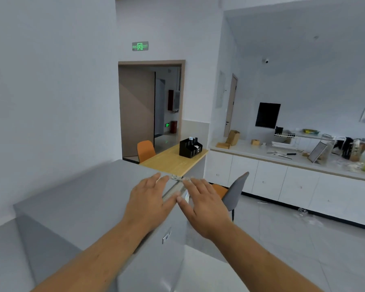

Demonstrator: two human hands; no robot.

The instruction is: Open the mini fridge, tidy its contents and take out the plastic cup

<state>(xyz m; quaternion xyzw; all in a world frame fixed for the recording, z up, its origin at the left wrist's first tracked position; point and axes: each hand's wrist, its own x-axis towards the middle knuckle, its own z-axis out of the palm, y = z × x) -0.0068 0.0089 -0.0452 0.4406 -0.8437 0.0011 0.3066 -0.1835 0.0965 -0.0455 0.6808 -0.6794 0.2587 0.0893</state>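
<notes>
— Grey mini fridge (89,199), shut: both hands hover flat over its top front edge, left hand (150,199) and right hand (204,204) spread wide, holding nothing.

— Where's the door?

— Door (156,264) hangs straight below the right grip. Plastic cup and contents stay hidden inside.

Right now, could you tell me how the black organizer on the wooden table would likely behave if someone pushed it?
The black organizer looks stiff and boxy with a broad base, so it would probably slide on the smooth wooden table rather than tip. The white-capped bottle standing in it might wobble.
</notes>
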